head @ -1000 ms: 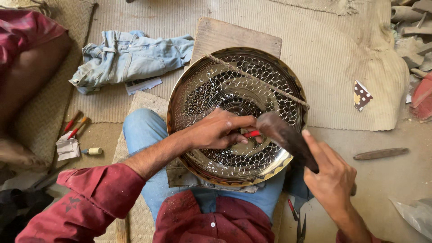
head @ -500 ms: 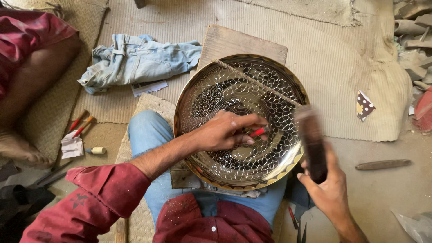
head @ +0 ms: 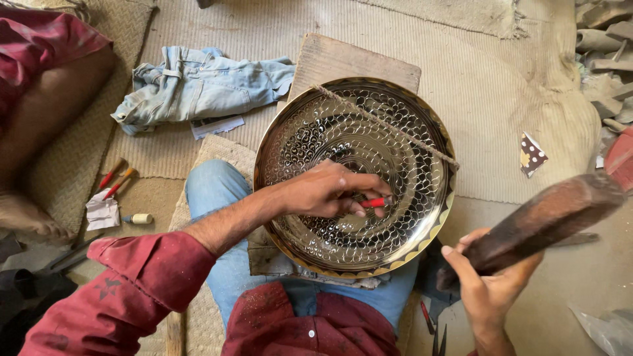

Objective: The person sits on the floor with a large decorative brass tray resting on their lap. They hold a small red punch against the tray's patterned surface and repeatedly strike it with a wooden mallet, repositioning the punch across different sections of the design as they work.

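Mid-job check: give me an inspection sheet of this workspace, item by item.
Surface: woven mat with a wooden board under the plate.
Job's things: round engraved metal plate on the lap; red-handled tool; dark wooden mallet.
Clutter: denim cloth, loose tools, paper scraps.
Grippers: left hand holds the tool on the plate; right hand holds the mallet raised.
Cables: nothing seen; a rope crosses the plate.
Surroundings: another person's leg at far left.

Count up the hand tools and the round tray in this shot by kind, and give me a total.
Engraved metal tray: 1
Red-tipped punch in the left hand: 1
Wooden mallet in the right hand: 1
Red-handled tools on the mat, left: 2
Total: 5
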{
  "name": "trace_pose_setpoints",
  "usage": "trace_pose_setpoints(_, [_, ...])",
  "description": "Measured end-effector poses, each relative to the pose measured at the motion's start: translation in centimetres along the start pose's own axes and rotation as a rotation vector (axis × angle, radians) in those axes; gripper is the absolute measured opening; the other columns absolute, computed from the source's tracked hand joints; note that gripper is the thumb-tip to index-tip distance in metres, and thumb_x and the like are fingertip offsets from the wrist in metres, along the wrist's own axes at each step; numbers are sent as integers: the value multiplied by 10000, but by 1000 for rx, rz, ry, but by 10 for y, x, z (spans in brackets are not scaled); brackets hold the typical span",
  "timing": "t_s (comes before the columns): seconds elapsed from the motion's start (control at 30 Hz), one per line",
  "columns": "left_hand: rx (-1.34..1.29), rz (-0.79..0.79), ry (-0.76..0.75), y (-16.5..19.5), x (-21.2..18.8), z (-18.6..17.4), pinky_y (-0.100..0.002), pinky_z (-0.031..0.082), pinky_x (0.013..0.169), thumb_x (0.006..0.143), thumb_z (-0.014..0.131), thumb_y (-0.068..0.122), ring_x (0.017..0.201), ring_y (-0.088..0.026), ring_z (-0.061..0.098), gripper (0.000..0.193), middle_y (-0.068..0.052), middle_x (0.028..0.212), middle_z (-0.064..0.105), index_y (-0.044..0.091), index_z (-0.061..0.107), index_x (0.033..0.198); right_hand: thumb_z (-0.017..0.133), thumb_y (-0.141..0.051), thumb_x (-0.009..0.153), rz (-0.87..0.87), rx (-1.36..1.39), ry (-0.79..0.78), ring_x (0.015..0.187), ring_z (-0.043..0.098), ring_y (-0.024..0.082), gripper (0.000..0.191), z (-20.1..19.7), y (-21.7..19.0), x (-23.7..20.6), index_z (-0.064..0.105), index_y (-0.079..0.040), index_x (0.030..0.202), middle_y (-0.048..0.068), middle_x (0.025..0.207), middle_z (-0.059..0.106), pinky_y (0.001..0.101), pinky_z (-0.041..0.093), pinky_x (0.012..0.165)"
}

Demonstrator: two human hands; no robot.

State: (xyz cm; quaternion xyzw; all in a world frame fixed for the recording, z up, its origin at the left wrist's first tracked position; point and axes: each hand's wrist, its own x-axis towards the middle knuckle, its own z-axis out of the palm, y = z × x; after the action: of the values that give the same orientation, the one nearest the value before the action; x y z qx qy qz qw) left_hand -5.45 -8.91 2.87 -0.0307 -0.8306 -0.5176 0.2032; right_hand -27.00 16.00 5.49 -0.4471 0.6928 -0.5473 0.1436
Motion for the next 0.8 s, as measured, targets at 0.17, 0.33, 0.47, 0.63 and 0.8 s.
trace_pose_setpoints(0.17, [25, 4, -17, 0, -1, -2, -326, 602, 683, 895, 750, 52, 940, -160, 788, 411, 74, 1127, 792, 147, 631, 1276, 774, 67, 648, -319, -659, -184, 1003, 661, 308, 796, 6, 1, -1, 489, 47, 1391, 272, 1141, 649, 376, 553, 823])
trace_pose_setpoints(0.33, [47, -114, -78, 1, -1, -2, -349, 551, 600, 935, 740, 95, 792, -150, 783, 372, 83, 1103, 799, 158, 622, 1282, 781, 36, 707, -108, -618, -162, 936, 700, 304, 820, 7, 2, -3, 480, 3, 1470, 230, 1110, 684, 396, 569, 820])
trace_pose_setpoints(0.47, [29, 8, -17, 3, -1, -3, -343, 583, 693, 900, 752, 118, 939, -180, 774, 454, 56, 1114, 790, 138, 593, 1325, 756, 6, 770, 112, -173, -138, 883, 679, 251, 842, 5, 4, -4, 405, -34, 1534, 161, 1011, 664, 354, 594, 803])
trace_pose_setpoints(0.63, [-11, 14, -14, 3, -1, -4, -342, 600, 716, 912, 734, 111, 965, -177, 781, 466, 41, 1138, 780, 132, 583, 1352, 756, 50, 759, -82, -333, -172, 885, 645, 232, 835, 1, 1, -2, 413, -53, 1515, 140, 1035, 646, 356, 555, 780])
trace_pose_setpoints(0.8, [28, -37, -39, 1, 0, -2, -355, 593, 707, 910, 739, 138, 924, -177, 785, 456, 49, 1137, 788, 151, 601, 1345, 788, 72, 726, -53, -677, -259, 797, 653, 217, 809, 0, -2, 1, 501, -139, 1453, 85, 943, 671, 377, 546, 724])
